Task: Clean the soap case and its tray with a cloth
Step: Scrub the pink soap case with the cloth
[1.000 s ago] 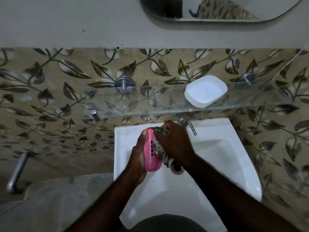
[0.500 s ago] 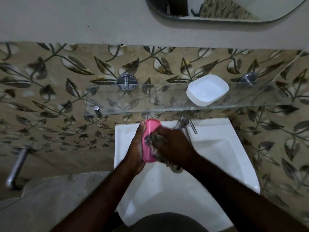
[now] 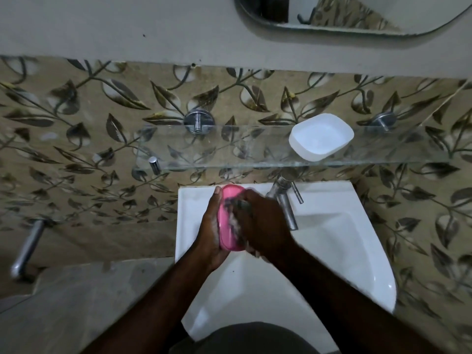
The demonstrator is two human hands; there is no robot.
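Pink plastic, the soap tray (image 3: 229,218) stands on edge over the sink (image 3: 332,238), long axis pointing away, clasped in the left hand (image 3: 212,236); the right hand (image 3: 265,226) presses a bunched cloth (image 3: 238,221) (partly hidden) against its face. Farther right, the white soap case (image 3: 321,139) waits on the glass shelf (image 3: 229,149).

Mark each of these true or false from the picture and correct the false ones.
1. The left hand holds the pink soap tray over the sink. True.
2. The right hand presses a cloth against the pink tray. True.
3. The white soap case lies in the sink. False: it sits on the glass shelf above.
4. Water is streaming from the tap. False: no stream shows.
5. The white case stands right of the hands. True.
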